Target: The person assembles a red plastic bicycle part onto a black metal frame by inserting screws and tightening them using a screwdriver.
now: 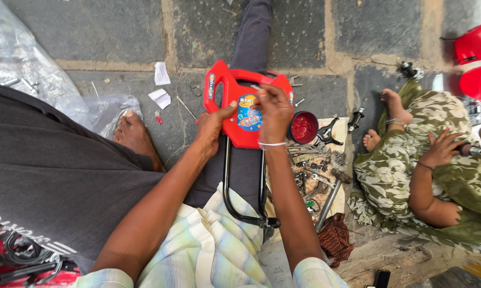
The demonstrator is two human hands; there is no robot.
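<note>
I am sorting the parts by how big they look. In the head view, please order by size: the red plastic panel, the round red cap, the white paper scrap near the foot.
1. red plastic panel, held by both hands
2. round red cap
3. white paper scrap, about as large as the cap, so the last two places are unsure

Both bare forearms reach forward and down from short, pale plaid sleeves, converging ahead of the lap. The left hand (213, 125) is turned palm inward, thumb stretched out to the right and fingers curled in a clamp. The right hand (273, 113) is bent at the wrist, knuckles up, its fingertips pinched together.
</note>
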